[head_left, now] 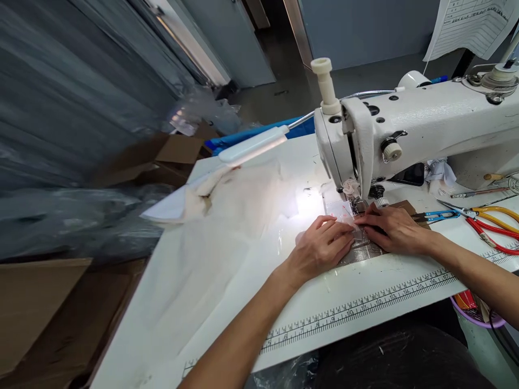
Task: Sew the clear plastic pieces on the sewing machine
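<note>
A white sewing machine stands on the right of the table, its presser foot low over a small piece of sheer whitish fabric. Pink marks show on that fabric. Left of the foot, my left hand presses the fabric down, its fingers bent and close together. On the other side my right hand pinches the fabric's edge close to the foot, over the metal plate. What lies right under the fingertips is partly hidden.
A long sheer cloth covers the table's left part under a lit lamp. Blue thread snips, red-handled scissors and yellow-handled scissors lie right. A ruler strip runs along the front edge. Cardboard boxes stand left.
</note>
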Demonstrator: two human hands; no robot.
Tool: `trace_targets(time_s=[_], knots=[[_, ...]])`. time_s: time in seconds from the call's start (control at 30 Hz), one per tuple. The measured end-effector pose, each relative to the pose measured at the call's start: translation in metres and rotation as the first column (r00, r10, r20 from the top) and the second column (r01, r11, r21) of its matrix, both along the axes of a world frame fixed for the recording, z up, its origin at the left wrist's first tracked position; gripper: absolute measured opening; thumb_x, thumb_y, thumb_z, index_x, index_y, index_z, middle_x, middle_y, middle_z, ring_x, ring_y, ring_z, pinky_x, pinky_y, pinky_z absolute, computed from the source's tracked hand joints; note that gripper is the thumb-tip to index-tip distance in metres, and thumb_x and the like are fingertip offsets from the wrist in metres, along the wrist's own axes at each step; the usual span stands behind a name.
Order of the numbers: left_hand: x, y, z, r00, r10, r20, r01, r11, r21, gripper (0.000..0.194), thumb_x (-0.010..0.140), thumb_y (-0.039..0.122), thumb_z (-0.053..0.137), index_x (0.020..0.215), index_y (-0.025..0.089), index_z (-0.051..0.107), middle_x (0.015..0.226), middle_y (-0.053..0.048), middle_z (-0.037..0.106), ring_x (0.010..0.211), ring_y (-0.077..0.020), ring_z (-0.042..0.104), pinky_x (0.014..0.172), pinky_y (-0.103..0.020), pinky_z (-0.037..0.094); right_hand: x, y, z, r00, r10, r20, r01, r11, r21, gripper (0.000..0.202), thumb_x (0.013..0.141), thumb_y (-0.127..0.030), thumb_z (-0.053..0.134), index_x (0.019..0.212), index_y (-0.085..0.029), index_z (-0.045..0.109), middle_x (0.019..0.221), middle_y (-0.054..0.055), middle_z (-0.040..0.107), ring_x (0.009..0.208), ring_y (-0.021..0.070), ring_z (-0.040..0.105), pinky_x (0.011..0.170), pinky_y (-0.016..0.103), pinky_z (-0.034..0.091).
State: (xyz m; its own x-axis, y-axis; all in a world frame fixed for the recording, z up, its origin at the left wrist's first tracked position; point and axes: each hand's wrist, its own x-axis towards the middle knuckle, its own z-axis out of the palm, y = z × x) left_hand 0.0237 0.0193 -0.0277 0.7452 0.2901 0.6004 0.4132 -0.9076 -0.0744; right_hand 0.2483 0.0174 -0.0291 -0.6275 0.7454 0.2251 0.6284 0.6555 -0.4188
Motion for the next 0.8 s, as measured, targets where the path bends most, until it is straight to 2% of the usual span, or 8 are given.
trace_targets(time_s=[0.1, 0.2, 0.33, 0.43, 0.5, 0.6, 0.7, 0.8], knots=[[0.0, -0.001, 0.0, 1.0, 0.017, -0.005, -0.017, 0.999, 0.035, 0.008, 0.094, 0.011, 0.054, 0.091, 0.016, 0.059, 0.089, -0.002, 0.072, 0.073, -0.0123, 0.066, 0.081, -0.035, 0.056, 0.005, 0.0, -0.006, 0.994, -0.008, -0.105, 0.006, 1.0, -0.024, 0.033, 0.095, -0.024, 0.049, 0.122, -0.02, 0.066, 0.109, 0.01, 0.064, 0.093, 0.0207, 0.063, 0.083, 0.038, 0.053], [0.001, -0.002, 0.0, 1.0, 0.021, -0.016, -0.02, 0.999, 0.042, 0.009, 0.094, 0.01, 0.053, 0.091, 0.016, 0.059, 0.091, -0.002, 0.073, 0.075, -0.0116, 0.066, 0.084, -0.034, 0.055, 0.007, 0.0, -0.008, 0.992, 0.009, -0.123, -0.012, 1.0, -0.022, 0.032, 0.096, -0.024, 0.048, 0.122, -0.021, 0.066, 0.11, 0.01, 0.062, 0.094, 0.0199, 0.063, 0.085, 0.038, 0.053], [0.0, -0.002, -0.001, 0.999, -0.004, -0.039, 0.008, 0.995, 0.101, 0.01, 0.094, 0.009, 0.053, 0.088, 0.016, 0.058, 0.089, -0.003, 0.073, 0.079, -0.0125, 0.067, 0.085, -0.033, 0.055, 0.003, -0.001, -0.002, 0.999, 0.045, -0.001, -0.045, 0.999, 0.029, 0.033, 0.096, -0.024, 0.046, 0.124, -0.023, 0.064, 0.105, 0.01, 0.061, 0.092, 0.0213, 0.06, 0.077, 0.037, 0.054], [0.0, 0.0, -0.003, 0.995, -0.013, -0.103, 0.03, 0.986, 0.165, 0.012, 0.092, 0.006, 0.053, 0.087, 0.015, 0.058, 0.087, -0.003, 0.072, 0.074, -0.0131, 0.065, 0.076, -0.031, 0.055, -0.001, -0.003, 0.004, 0.992, 0.037, 0.122, -0.043, 0.998, 0.044, 0.035, 0.096, -0.025, 0.044, 0.126, -0.021, 0.062, 0.104, 0.011, 0.06, 0.09, 0.0226, 0.058, 0.071, 0.036, 0.053], [-0.001, 0.0, -0.003, 0.991, -0.013, -0.13, 0.035, 0.985, 0.171, 0.012, 0.092, 0.005, 0.052, 0.089, 0.015, 0.059, 0.086, -0.004, 0.072, 0.072, -0.0131, 0.064, 0.07, -0.029, 0.054, -0.003, -0.004, 0.006, 0.989, 0.02, 0.149, -0.027, 0.999, 0.043, 0.035, 0.097, -0.026, 0.043, 0.126, -0.02, 0.061, 0.105, 0.012, 0.059, 0.089, 0.0223, 0.057, 0.071, 0.036, 0.053], [-0.002, 0.0, -0.004, 0.995, -0.027, -0.098, 0.036, 0.995, 0.091, 0.011, 0.095, 0.009, 0.051, 0.092, 0.015, 0.06, 0.088, -0.005, 0.072, 0.074, -0.0133, 0.065, 0.068, -0.029, 0.054, -0.003, -0.006, 0.005, 0.993, 0.012, 0.121, -0.016, 0.999, 0.03, 0.035, 0.098, -0.027, 0.041, 0.126, -0.021, 0.061, 0.105, 0.012, 0.059, 0.091, 0.0226, 0.057, 0.074, 0.037, 0.054], [-0.003, 0.0, -0.004, 0.999, -0.032, -0.033, 0.031, 0.999, -0.029, 0.011, 0.097, 0.012, 0.05, 0.095, 0.015, 0.06, 0.092, -0.004, 0.072, 0.076, -0.0129, 0.066, 0.068, -0.029, 0.055, 0.001, -0.006, 0.002, 1.0, 0.006, 0.022, -0.006, 1.0, 0.002, 0.035, 0.098, -0.026, 0.042, 0.127, -0.022, 0.062, 0.108, 0.011, 0.059, 0.094, 0.0219, 0.059, 0.081, 0.039, 0.055], [-0.003, -0.001, -0.004, 1.0, -0.019, 0.017, 0.021, 0.997, -0.069, 0.01, 0.096, 0.013, 0.052, 0.095, 0.017, 0.06, 0.093, -0.002, 0.072, 0.077, -0.0112, 0.067, 0.078, -0.032, 0.056, 0.006, -0.005, -0.002, 0.996, 0.015, -0.085, -0.017, 0.999, -0.027, 0.035, 0.098, -0.026, 0.042, 0.126, -0.023, 0.064, 0.109, 0.01, 0.059, 0.093, 0.02, 0.061, 0.085, 0.04, 0.055]])
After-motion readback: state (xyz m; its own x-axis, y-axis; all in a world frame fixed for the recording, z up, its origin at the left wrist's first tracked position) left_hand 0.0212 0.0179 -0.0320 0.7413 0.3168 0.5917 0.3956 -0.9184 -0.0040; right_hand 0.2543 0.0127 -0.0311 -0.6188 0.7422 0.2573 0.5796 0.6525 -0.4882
